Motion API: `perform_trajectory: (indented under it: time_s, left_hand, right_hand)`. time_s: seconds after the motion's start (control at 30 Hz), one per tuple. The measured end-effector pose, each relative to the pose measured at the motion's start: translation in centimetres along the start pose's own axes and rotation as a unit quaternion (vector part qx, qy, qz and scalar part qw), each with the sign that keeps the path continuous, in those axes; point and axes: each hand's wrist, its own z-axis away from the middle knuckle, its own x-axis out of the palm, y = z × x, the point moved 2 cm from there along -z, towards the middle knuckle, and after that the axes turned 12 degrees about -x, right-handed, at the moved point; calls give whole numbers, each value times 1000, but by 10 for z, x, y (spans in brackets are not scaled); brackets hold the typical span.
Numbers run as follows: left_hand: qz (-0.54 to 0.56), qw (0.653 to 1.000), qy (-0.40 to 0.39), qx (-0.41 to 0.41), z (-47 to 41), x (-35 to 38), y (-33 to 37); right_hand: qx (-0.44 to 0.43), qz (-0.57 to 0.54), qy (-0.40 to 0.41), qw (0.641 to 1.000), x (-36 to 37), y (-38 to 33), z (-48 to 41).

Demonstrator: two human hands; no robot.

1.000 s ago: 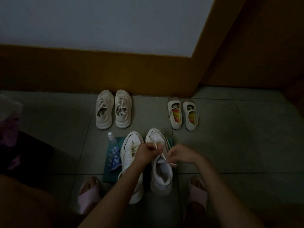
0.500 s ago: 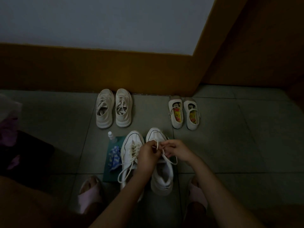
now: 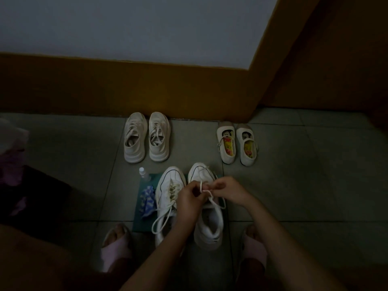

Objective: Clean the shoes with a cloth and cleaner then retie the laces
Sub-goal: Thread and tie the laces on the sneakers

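Two white sneakers stand side by side on a green mat (image 3: 140, 225) on the floor. Over the right sneaker (image 3: 209, 225) my left hand (image 3: 190, 199) and my right hand (image 3: 227, 191) meet, each pinching part of its white lace (image 3: 212, 201). The left sneaker (image 3: 168, 185) has its lace hanging loose in a long loop down its left side. A blue patterned cloth (image 3: 148, 201) lies crumpled on the mat beside it. A small clear bottle (image 3: 143, 174) stands at the mat's far left corner.
A beige pair of sneakers (image 3: 147, 137) stands by the wall, and a small pair of strap shoes (image 3: 237, 143) sits to their right. My feet in pink slippers (image 3: 115, 248) flank the mat. A dark object with pink fabric (image 3: 12, 171) is at the left.
My two hands have come closer together over the right sneaker, and the lace now crosses between my fingers. The left sneaker's loose lace loop has come into view.
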Motion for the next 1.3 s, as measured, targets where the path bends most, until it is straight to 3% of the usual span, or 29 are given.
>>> perform_trajectory:
  time_s: [0.17, 0.4, 0.6, 0.87, 0.97, 1.03, 1.13, 1.3]
  left_hand:
    - [8, 1000, -13, -8, 1, 2, 3]
    - [50, 998, -28, -9, 0, 0, 3]
    - [78, 996, -45, -14, 4, -2, 6]
    - [84, 995, -45, -25, 0, -7, -3]
    - [79, 995, -48, -25, -2, -6, -4]
    - [73, 996, -46, -24, -2, -4, -3]
    - [78, 995, -50, -27, -1, -4, 1]
    - [76, 996, -45, -24, -1, -10, 0]
  right_hand:
    - [-11, 136, 54, 989, -3, 14, -5]
    - [-27, 79, 178, 980, 7, 12, -5]
    - [17, 186, 232, 955, -20, 22, 0]
    - [78, 217, 304, 924, -70, 41, 5]
    - [34, 201, 246, 948, -59, 29, 5]
    - [-36, 111, 139, 983, -37, 13, 3]
    - [-87, 33, 13, 996, -4, -1, 5]
    - [-78, 1, 9, 997, 2, 1, 5]
